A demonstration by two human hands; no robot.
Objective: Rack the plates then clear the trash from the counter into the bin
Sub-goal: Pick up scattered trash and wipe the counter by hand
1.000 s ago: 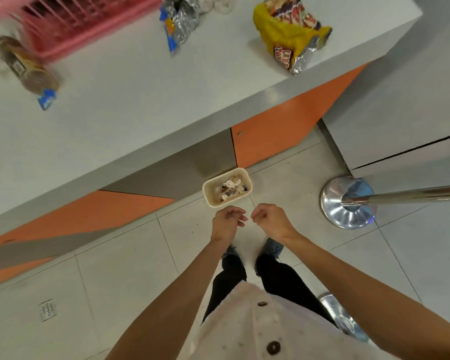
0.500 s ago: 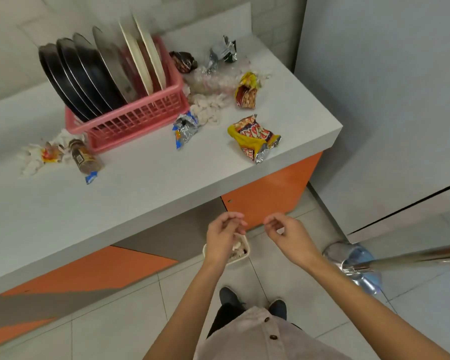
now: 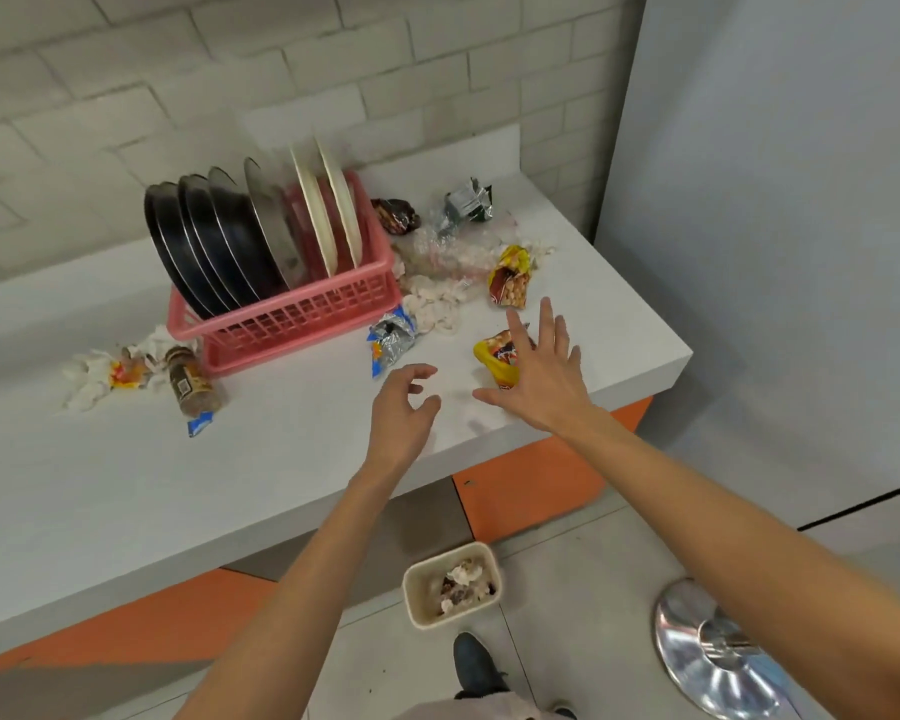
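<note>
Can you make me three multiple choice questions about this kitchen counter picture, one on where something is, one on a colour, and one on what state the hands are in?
1. Where is the bin?
A. On the counter beside the rack
B. On the floor below the counter edge
C. In the left hand

2. What colour is the dish rack that holds the plates?
A. Pink
B. Blue
C. White

3. What state are the two hands in?
A. Both closed on wrappers
B. The left holds a plate
C. Both open and empty

Answers:
1. B, it sits on the tiled floor in front of the orange cabinet.
2. A, its mesh walls are pink.
3. C, the left hand hangs open above the counter and the right hand is spread over the yellow wrapper, grasping nothing.
</note>
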